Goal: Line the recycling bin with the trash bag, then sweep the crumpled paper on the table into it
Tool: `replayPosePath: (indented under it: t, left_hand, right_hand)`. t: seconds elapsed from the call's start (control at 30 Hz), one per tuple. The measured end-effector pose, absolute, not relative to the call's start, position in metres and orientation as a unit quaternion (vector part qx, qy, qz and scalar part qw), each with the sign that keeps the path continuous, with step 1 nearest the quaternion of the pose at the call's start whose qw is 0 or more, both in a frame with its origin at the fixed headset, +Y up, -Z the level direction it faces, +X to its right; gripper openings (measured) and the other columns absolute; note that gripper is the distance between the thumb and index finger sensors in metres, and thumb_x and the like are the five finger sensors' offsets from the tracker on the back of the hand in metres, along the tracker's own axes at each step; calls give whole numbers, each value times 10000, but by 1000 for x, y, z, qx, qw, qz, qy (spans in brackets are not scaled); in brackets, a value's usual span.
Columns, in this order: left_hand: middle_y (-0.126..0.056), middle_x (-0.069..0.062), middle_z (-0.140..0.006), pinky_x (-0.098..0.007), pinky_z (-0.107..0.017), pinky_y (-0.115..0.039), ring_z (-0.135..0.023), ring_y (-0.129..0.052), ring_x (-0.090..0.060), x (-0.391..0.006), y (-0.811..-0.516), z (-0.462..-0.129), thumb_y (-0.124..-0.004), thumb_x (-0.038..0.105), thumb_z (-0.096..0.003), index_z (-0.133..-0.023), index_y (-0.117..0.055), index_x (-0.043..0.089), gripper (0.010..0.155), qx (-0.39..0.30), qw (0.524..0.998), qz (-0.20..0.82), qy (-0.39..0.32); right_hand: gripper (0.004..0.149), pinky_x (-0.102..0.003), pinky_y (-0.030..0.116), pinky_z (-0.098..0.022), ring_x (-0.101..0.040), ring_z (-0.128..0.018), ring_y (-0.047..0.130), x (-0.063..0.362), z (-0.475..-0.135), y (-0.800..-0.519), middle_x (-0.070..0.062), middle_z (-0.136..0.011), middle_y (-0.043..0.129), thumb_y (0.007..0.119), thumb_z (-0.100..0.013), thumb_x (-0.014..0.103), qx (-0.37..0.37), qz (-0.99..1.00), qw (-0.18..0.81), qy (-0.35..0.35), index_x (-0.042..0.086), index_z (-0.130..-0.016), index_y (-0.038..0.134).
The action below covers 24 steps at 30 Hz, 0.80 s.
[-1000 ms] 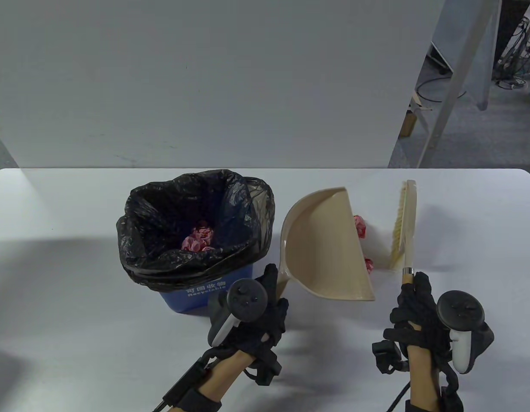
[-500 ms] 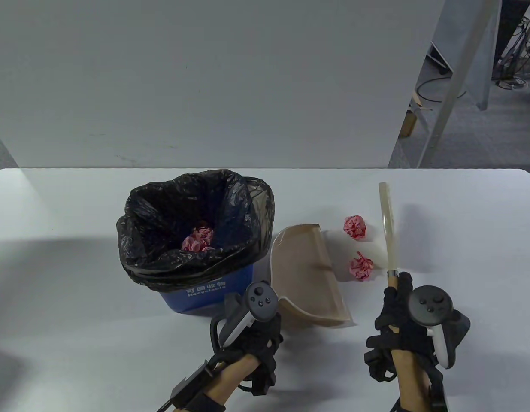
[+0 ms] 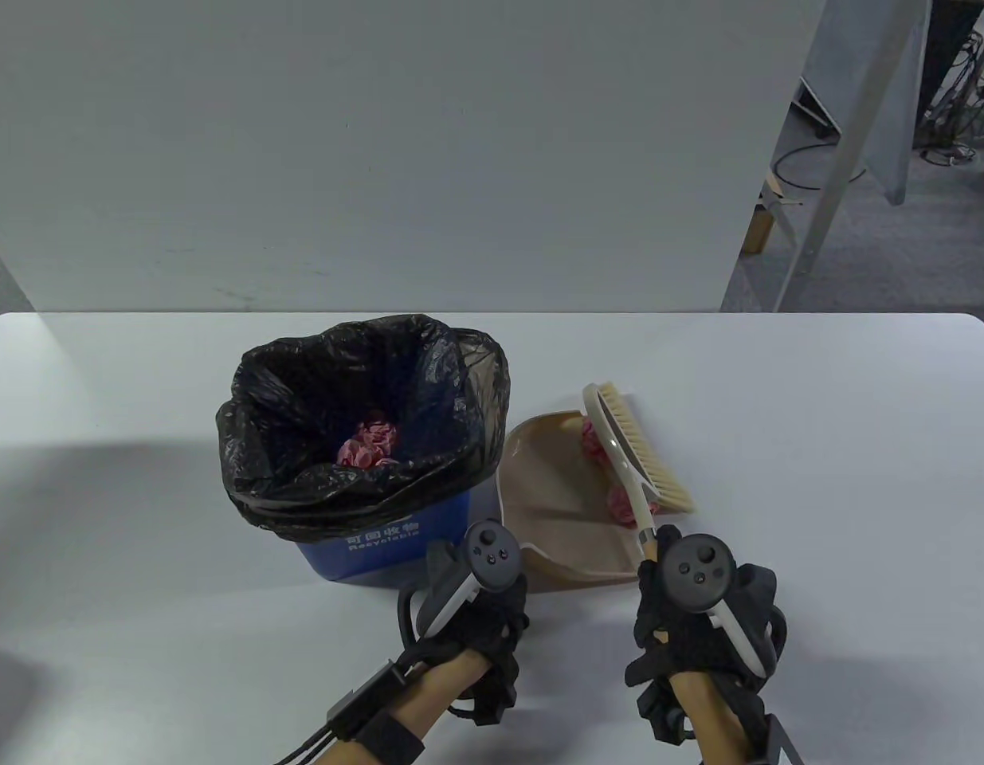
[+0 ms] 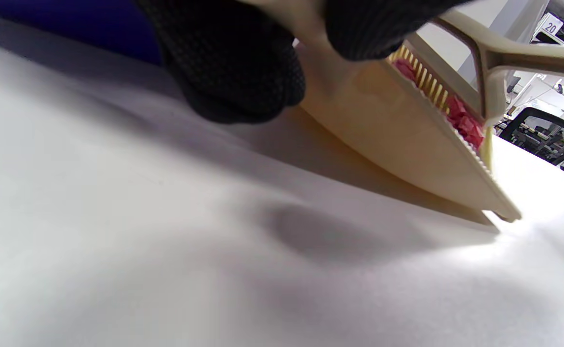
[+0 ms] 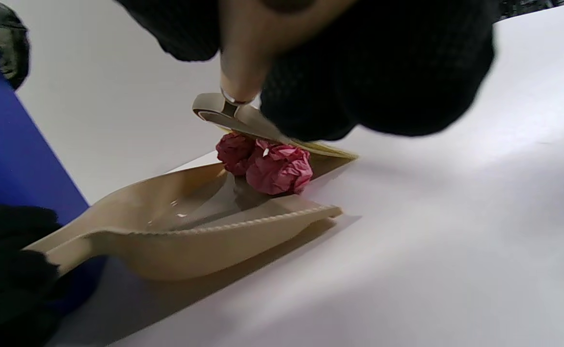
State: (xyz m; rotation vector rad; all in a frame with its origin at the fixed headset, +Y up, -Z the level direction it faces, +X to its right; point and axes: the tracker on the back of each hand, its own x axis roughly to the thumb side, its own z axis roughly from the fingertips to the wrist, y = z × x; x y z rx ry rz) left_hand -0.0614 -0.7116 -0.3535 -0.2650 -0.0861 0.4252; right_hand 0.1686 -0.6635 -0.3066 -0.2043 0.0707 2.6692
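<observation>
The blue recycling bin [image 3: 364, 550] stands left of centre, lined with a black trash bag [image 3: 300, 398]; pink crumpled paper [image 3: 368, 442] lies inside it. My left hand [image 3: 480, 613] grips the handle of the beige dustpan [image 3: 547, 494], which lies flat on the table right of the bin. My right hand [image 3: 687, 606] grips the wooden handle of the hand brush [image 3: 635, 454], whose bristles lie across the pan's mouth. Two pink paper balls [image 5: 267, 164] sit just inside the pan [image 5: 185, 231], pressed against the brush.
The white table [image 3: 818, 446] ends in a rounded front-right corner. A grey partition wall [image 3: 380, 159] stands behind it. Cables and a stand leg [image 3: 826, 183] are on the floor at the far right.
The dustpan came down from tilted to flat on the table. My right hand swung the brush left, pushing the two paper balls from the table into the pan's mouth.
</observation>
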Motion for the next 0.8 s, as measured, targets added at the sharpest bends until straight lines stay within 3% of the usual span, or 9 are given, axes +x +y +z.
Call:
replayPosePath:
  t: [0.17, 0.8]
  left_hand:
    - [-495, -232, -1136, -306, -513, -951, -837, -892, -254, -62, -714, -355, -684, 344, -606, -1155, -238, 42, 769, -144, 965, 216, -42]
    - [-487, -223, -1130, -313, -513, -941, -815, -892, -231, -64, -715, -356, -678, 352, -607, -1147, -212, 32, 782, -161, 961, 223, -39]
  right_hand:
    - [568, -384, 928, -280, -284, -473, 953, 167, -303, -660, -272, -870, 778, 571, -642, 303, -46, 949, 310, 44, 48, -1133, 442]
    - [593, -380, 930, -284, -280, -479, 953, 174, -305, -661, -266, -874, 773, 567, -643, 310, -3, 911, 407, 61, -16, -1115, 414]
